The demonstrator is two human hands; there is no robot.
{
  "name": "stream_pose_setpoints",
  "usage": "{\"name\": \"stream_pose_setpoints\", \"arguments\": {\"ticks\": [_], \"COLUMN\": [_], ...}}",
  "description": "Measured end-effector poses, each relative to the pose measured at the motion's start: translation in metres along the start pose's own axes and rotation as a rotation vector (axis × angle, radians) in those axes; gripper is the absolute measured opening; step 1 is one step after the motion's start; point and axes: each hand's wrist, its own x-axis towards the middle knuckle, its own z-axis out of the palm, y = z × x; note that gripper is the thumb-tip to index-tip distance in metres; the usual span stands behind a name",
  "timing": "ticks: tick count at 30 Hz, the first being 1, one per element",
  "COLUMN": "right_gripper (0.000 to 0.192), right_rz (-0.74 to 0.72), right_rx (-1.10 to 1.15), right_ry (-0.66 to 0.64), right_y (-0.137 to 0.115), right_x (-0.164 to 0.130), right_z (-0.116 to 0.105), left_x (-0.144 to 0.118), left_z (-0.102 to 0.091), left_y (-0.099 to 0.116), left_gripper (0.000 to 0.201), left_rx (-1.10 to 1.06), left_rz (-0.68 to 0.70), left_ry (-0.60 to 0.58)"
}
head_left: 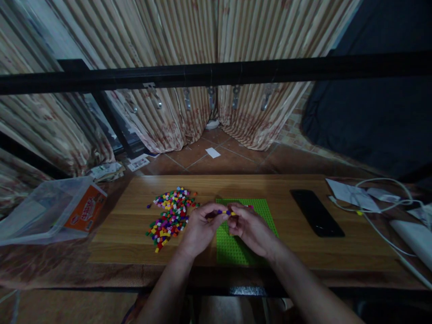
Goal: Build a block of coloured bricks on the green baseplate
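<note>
A short row of small purple and yellow toy bricks (224, 212) is held between both hands, above the far part of a green studded baseplate (243, 256). My left hand (200, 227) pinches the row's left end with thumb and fingers. At its right end, the fingers of my right hand (251, 227) are closed on it, partly hiding the bricks. A pinkish brick (250, 207) shows on the plate just beyond my right hand. Left of my left hand lies a loose heap of many-coloured small bricks (172, 211).
All this is on a wooden board (118, 229). A black phone (317, 213) lies to the right, with white cables (378, 211) and papers past it. A clear plastic box (43, 211) with an orange label stands at the left. A dark rail (202, 74) crosses behind.
</note>
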Motion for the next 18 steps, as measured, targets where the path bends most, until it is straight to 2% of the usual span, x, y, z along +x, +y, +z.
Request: {"name": "stream_pose_setpoints", "arguments": {"ticks": [6,10,15,18], "right_gripper": [0.039,0.043,0.042,0.038], "right_rz": [-0.032,0.004,0.024,0.033], "right_rx": [-0.166,-0.222,-0.18,-0.11], "right_ry": [0.027,0.049,0.042,-0.008], "right_y": [0.0075,0.0087,0.0074,0.0062], "right_x": [0.0017,0.0035,0.0031,0.0022], "right_z": [-0.0034,-0.0038,-0.005,-0.0081], "left_x": [-0.0011,-0.0001,-0.0008,-0.0017], "left_z": [0.0025,0.0039,0.0043,0.0057], "left_y": [0.0042,0.0046,0.0054,0.0069], "left_gripper": [0.013,0.011,0.013,0.013], "left_rx": [0.132,0.174,0.172,0.079], "left_rz": [0.016,0.012,0.006,0.013], "left_ry": [-0.019,-0.002,-0.009,0.0]}}
